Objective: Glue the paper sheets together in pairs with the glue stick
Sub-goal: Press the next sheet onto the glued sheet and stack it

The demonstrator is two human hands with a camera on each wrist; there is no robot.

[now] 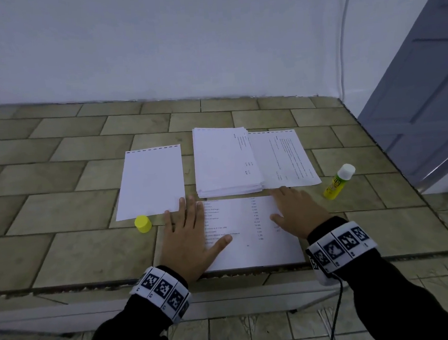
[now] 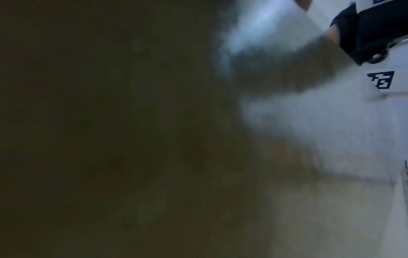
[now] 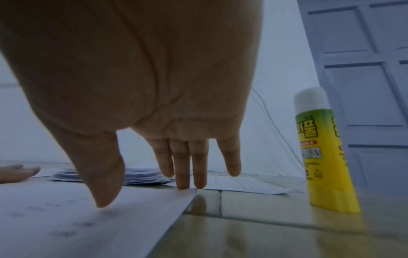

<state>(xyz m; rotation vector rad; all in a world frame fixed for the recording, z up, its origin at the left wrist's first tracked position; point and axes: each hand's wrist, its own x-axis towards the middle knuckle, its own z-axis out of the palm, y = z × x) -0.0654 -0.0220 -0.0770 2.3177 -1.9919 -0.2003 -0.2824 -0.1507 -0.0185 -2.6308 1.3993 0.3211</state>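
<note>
Both hands flat, fingers straight, pressing printed sheet (image 1: 250,232) at near edge of surface (image 1: 56,184): L hand (image 1: 189,235) on its left side, R hand (image 1: 297,212) at far-right corner. Glue stick (image 1: 339,181) upright, uncapped, just right of R hand, hence nearer R; yellow cap (image 1: 143,223) by L. Stack (image 1: 225,161) beyond the sheet. Label Korean, only "풀" legible; sheet text unreadable.

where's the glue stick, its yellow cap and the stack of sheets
glue stick (image 1: 336,185), head view, on its yellow labelled barrel; also (image 3: 324,157), right wrist view, on the label.
yellow cap (image 1: 143,223), head view, on its side wall.
stack of sheets (image 1: 221,162), head view, on the top sheet's blank middle.
</note>
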